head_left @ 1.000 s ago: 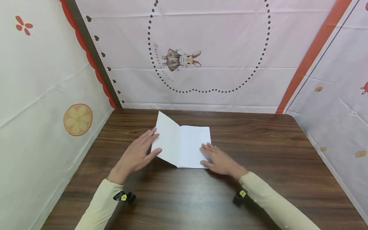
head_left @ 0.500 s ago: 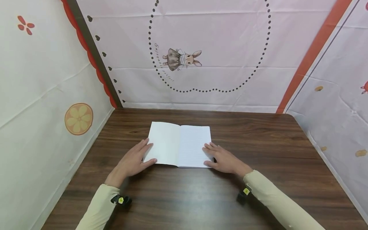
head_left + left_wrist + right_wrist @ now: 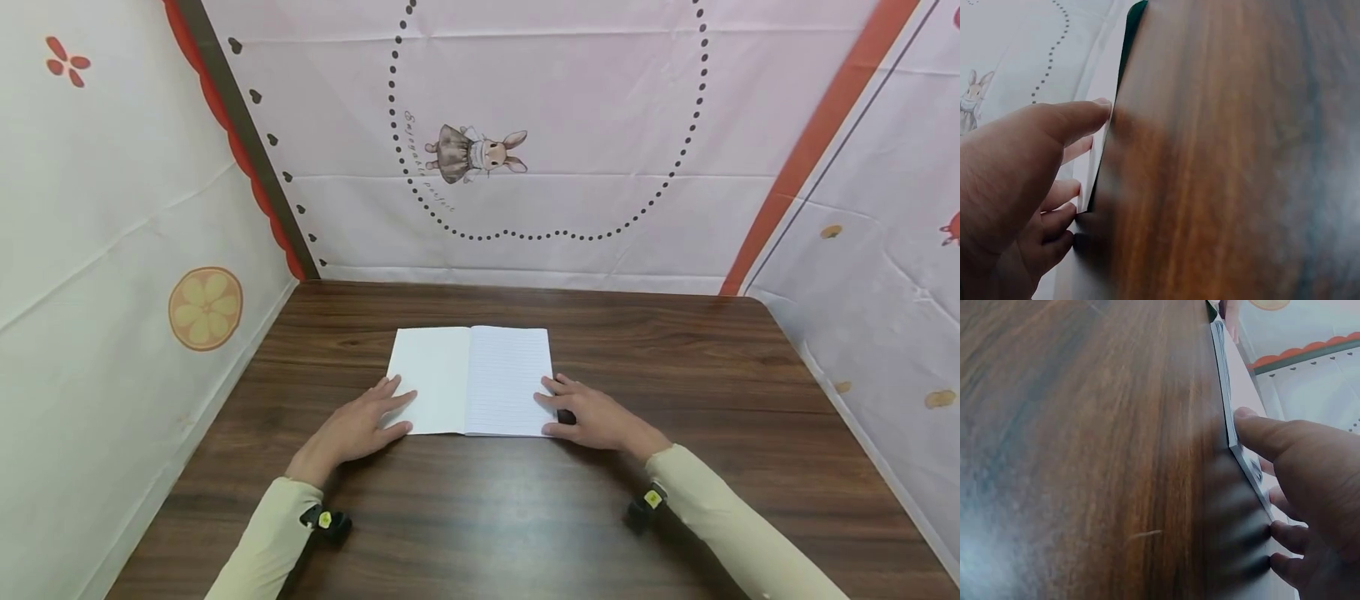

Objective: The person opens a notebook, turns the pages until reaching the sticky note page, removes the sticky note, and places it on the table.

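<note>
An open notebook (image 3: 504, 379) lies on the dark wooden table, with a blank inner cover on the left and a lined page on the right. My left hand (image 3: 363, 427) rests on the blank cover at its lower left corner, fingers spread. In the left wrist view, the thumb (image 3: 1088, 119) touches the cover's near edge, and a strip of green outer cover (image 3: 1130, 44) shows below. My right hand (image 3: 596, 415) touches the lined page's right edge with its fingertips. The right wrist view shows the page stack (image 3: 1225, 381) from the side, with the thumb at its corner.
The brown wood-grain table (image 3: 480, 525) extends around the notebook. White printed cloth (image 3: 615, 108) hangs behind it, and more stands on the left (image 3: 97, 217) and right. Each wrist wears a small black camera on a strap.
The notebook's cover, raised and tilted a second ago, has come down flat to the left under my left hand. My right hand has slid slightly right, toward the page's edge.
</note>
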The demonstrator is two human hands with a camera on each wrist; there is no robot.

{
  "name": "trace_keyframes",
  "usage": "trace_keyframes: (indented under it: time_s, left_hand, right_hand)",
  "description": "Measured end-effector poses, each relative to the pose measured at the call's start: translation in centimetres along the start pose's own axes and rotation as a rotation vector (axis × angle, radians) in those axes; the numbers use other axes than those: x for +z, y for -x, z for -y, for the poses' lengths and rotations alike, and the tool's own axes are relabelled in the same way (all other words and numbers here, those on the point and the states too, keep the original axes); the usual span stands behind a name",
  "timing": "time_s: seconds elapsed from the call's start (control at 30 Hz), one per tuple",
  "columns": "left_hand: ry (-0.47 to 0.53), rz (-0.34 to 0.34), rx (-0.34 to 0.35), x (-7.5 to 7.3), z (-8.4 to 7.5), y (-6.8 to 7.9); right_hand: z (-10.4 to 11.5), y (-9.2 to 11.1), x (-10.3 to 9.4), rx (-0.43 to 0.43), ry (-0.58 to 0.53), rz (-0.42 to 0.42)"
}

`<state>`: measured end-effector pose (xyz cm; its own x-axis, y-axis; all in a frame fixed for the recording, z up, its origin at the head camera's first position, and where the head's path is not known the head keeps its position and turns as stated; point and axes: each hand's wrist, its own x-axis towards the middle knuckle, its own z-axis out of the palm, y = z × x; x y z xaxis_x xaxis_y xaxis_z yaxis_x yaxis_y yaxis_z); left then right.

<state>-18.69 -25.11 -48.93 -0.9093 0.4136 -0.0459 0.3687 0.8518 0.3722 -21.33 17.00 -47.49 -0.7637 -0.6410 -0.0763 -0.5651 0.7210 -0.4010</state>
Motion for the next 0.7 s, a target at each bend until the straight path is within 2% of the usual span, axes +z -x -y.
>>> trace_keyframes:
  time_s: [0.37,0.7]
  left_hand:
    - [-0.008,-0.030,0.010,0.0,0.1,0.3]
    - [0.019,-0.005,0.023,-0.2,-0.2,0.0]
  right_hand:
    - [-0.2,0.6,0.5,-0.019,-0.024,-0.079]
    - [0.2,0.7,1.0,0.019,-0.051,-0.139]
